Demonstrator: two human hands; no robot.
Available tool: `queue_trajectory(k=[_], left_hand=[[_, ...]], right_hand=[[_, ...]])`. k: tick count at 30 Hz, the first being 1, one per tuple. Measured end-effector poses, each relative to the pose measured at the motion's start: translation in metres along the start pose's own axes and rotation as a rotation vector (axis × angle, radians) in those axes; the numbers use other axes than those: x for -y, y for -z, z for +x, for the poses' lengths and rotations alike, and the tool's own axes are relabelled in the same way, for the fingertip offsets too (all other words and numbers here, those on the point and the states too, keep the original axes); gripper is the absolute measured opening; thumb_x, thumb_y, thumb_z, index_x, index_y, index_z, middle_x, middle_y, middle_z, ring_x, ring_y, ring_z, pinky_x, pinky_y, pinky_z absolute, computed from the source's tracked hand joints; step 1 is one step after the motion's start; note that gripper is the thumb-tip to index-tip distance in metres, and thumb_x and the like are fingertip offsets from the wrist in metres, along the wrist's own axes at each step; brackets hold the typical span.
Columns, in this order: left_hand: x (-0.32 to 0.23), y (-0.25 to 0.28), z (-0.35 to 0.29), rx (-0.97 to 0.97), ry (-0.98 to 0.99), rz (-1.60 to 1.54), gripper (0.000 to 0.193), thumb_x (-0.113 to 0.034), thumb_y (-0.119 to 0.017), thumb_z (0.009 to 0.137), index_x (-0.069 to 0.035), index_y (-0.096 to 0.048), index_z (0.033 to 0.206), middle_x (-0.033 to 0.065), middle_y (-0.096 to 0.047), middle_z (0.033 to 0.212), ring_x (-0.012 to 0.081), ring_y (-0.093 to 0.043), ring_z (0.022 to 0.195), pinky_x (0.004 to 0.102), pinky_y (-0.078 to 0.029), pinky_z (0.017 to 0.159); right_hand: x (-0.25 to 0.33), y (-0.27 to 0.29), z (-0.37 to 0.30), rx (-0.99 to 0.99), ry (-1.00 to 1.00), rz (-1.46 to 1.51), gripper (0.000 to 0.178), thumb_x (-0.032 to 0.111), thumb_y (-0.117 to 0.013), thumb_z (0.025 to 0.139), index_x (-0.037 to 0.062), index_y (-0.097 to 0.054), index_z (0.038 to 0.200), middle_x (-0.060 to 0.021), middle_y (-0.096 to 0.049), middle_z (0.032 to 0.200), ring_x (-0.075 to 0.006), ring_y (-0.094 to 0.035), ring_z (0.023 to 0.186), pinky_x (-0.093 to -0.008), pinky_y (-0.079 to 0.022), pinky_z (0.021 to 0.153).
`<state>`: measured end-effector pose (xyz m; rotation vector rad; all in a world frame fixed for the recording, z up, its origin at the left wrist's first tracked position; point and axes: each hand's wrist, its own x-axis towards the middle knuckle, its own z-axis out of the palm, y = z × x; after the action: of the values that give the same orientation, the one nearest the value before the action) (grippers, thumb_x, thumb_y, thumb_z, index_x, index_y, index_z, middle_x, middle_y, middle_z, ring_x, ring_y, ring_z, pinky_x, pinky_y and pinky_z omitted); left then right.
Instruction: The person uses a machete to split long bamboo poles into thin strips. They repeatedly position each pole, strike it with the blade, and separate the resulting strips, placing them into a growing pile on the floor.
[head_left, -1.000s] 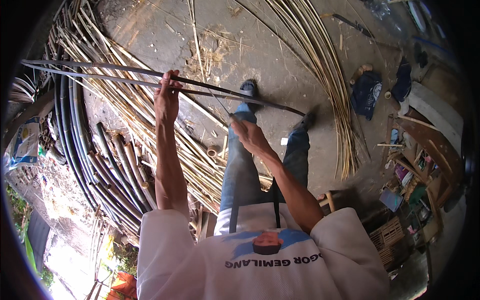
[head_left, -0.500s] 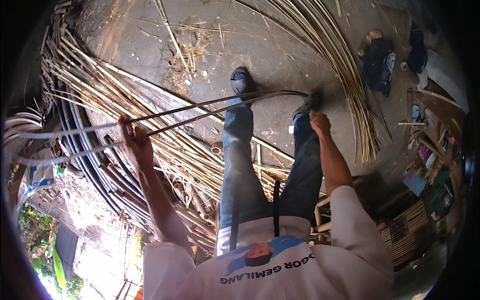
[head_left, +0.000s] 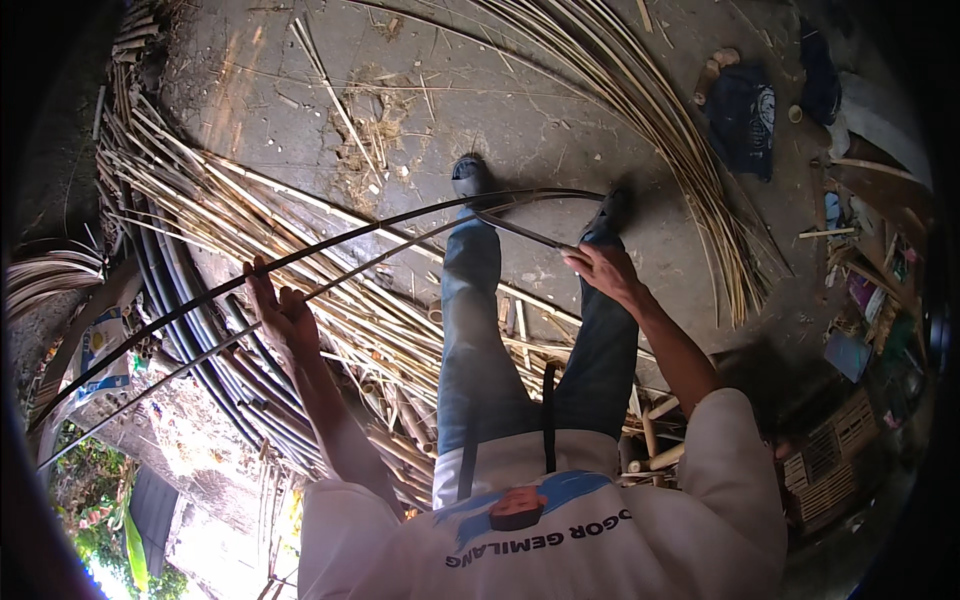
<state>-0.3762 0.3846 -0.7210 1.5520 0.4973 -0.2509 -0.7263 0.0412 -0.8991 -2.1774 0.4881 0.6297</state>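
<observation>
While the left hand has its fingers closed around two long dark strips, spread a bit apart, the right hand is wrapped around a slim dark tool, kinda knife-like, tip just by the strips. Those run over the pale bamboo sticks, far end near the right shoe.

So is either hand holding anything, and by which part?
The left hand holds two long dark strips partway along their length. The right hand grips a slim, dark, blade-like tool by its near end.
</observation>
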Motion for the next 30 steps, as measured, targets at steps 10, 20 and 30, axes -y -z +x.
queue_trajectory(k=[10,20,30], left_hand=[[-0.018,-0.019,-0.010,0.021,-0.220,-0.382,0.062,-0.062,-0.056,0.090,-0.002,-0.060,0.103,0.0101,-0.059,0.079,0.0274,-0.059,0.084,0.0492,-0.044,0.099],[-0.063,0.002,0.025,-0.001,-0.372,-0.050,0.018,-0.024,-0.054,0.098,-0.008,-0.044,0.100,0.0007,-0.052,0.076,0.0159,-0.049,0.060,0.0309,-0.044,0.053],[-0.209,-0.030,-0.038,0.054,-0.587,-0.013,0.008,-0.010,-0.058,0.087,-0.008,-0.055,0.080,0.0006,-0.052,0.071,0.0103,-0.046,0.057,0.0239,-0.037,0.050]], right_hand=[[-0.044,-0.101,0.048,-0.074,-0.430,-0.095,0.044,0.043,-0.052,0.095,0.0034,-0.068,0.084,-0.0201,-0.067,0.071,-0.0375,-0.068,0.068,-0.0469,-0.055,0.065],[-0.066,-0.043,-0.056,-0.228,-0.405,0.009,0.047,0.051,-0.056,0.093,0.0040,-0.061,0.093,-0.0227,-0.066,0.077,-0.0438,-0.065,0.077,-0.0503,-0.052,0.069],[-0.322,-0.012,-0.373,-0.198,-0.747,-0.673,0.028,0.031,-0.054,0.094,0.0103,-0.062,0.110,-0.0062,-0.063,0.078,-0.0228,-0.063,0.064,-0.0404,-0.051,0.053]])
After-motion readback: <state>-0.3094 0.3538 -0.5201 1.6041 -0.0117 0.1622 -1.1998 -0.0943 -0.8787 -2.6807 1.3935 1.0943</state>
